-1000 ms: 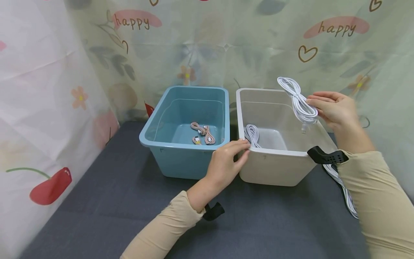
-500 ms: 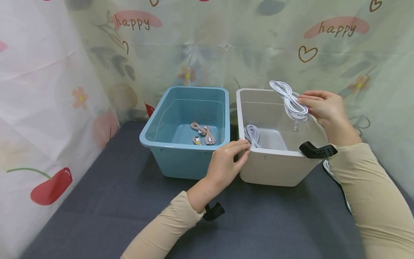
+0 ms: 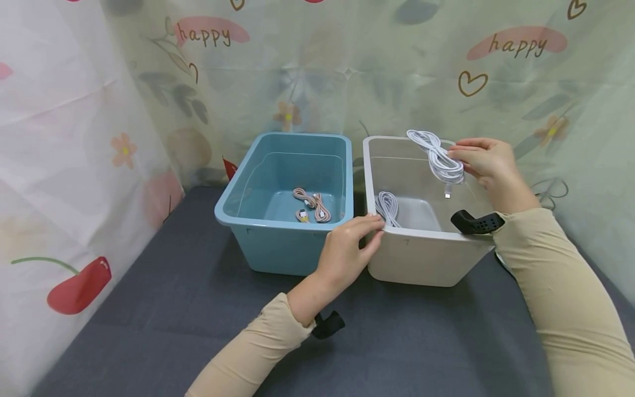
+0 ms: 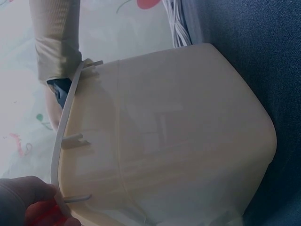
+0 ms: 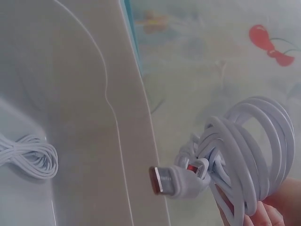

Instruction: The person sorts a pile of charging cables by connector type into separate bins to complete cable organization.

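Note:
My right hand [image 3: 488,165] pinches a coiled white USB cable [image 3: 436,157] over the beige bin [image 3: 431,256]. A metal USB plug [image 5: 162,181] juts from the coil in the right wrist view, and a second plug end [image 3: 448,191] dangles below it in the head view. At the bin's near left corner, my left hand [image 3: 349,242] grips the rim between thumb and fingers. Another white cable coil [image 3: 387,208] lies inside that bin, against its left wall. To the left stands a blue bin [image 3: 283,248] with several pinkish cables [image 3: 312,204] on its floor.
Both bins stand side by side on a dark cloth-covered table [image 3: 149,331]. More white cable [image 4: 176,26] lies on the table beyond the beige bin, mostly hidden by my right sleeve in the head view. A patterned curtain [image 3: 317,66] hangs close behind the bins.
My right hand has moved left and slightly down with the white cable, bringing it farther over the beige bin. The left hand stays at the rim.

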Demonstrator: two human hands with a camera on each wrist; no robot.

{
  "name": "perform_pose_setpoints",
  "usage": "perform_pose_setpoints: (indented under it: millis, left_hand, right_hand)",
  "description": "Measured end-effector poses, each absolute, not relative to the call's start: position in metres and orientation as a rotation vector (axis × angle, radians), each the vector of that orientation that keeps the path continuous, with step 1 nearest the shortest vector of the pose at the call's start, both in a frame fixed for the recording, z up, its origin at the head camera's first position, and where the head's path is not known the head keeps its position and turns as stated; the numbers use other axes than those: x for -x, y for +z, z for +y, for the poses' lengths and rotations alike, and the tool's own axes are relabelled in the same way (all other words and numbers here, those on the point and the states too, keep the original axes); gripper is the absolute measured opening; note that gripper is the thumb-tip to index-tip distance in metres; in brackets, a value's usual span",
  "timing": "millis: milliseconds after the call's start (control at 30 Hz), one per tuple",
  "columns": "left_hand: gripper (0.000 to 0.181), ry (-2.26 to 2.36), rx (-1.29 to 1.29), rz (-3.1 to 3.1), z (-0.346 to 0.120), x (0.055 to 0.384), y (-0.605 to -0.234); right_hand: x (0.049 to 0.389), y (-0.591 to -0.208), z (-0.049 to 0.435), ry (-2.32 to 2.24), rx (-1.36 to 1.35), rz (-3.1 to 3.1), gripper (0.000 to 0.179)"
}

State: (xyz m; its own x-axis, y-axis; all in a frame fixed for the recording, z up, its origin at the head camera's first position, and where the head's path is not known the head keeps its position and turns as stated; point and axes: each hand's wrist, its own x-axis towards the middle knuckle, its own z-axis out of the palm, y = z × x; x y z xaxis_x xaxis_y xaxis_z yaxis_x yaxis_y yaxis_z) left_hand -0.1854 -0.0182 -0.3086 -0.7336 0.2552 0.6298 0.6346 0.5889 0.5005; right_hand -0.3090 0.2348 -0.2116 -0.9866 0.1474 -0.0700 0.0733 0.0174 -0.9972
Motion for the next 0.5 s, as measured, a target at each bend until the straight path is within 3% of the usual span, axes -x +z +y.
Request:
perform_pose_setpoints:
  millis: [500]
  left_hand:
    - [0.022,-0.988,0.705,-2.327,-0.0184,0.1851,-0.3086]
  right_hand:
    - [0.3177,-0.2114,0.2273,2.056,0.206,-2.26,0.025]
